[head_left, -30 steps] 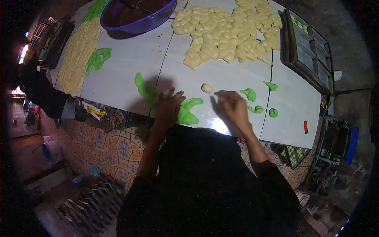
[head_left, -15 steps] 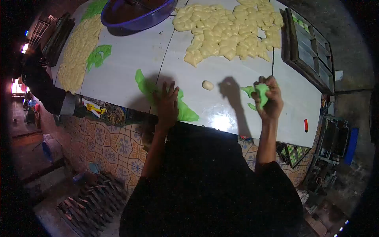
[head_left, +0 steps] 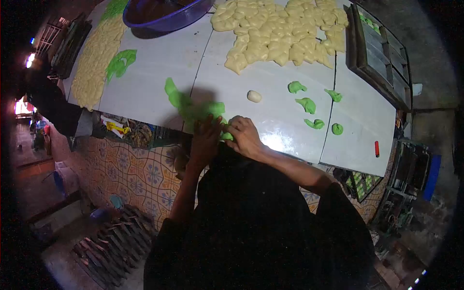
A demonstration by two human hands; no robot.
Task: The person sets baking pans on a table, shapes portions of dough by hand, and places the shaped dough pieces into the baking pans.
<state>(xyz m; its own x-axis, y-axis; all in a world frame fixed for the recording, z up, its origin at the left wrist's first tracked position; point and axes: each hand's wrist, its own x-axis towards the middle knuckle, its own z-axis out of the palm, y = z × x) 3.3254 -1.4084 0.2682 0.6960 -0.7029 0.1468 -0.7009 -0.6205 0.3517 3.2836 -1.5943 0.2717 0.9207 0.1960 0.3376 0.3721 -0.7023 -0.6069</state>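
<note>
My left hand (head_left: 205, 137) presses on a long strip of green dough (head_left: 186, 106) at the near edge of the white table (head_left: 159, 67). My right hand (head_left: 244, 135) meets it there, fingers pinching the strip's near end. To the right lie several small torn green dough pieces (head_left: 308, 104). A single small pale dough ball (head_left: 254, 96) sits between the strip and those pieces.
Many pale yellow dough pieces (head_left: 285, 34) cover the far middle, more run along the left edge (head_left: 94, 60) with green dough (head_left: 121, 63). A purple basin (head_left: 164, 17) stands at the back. Dark trays (head_left: 379, 53) line the right; a small red object (head_left: 376, 148) lies near the corner.
My right hand dropped a green piece among the others at the right, then came back left to the green strip beside my left hand.
</note>
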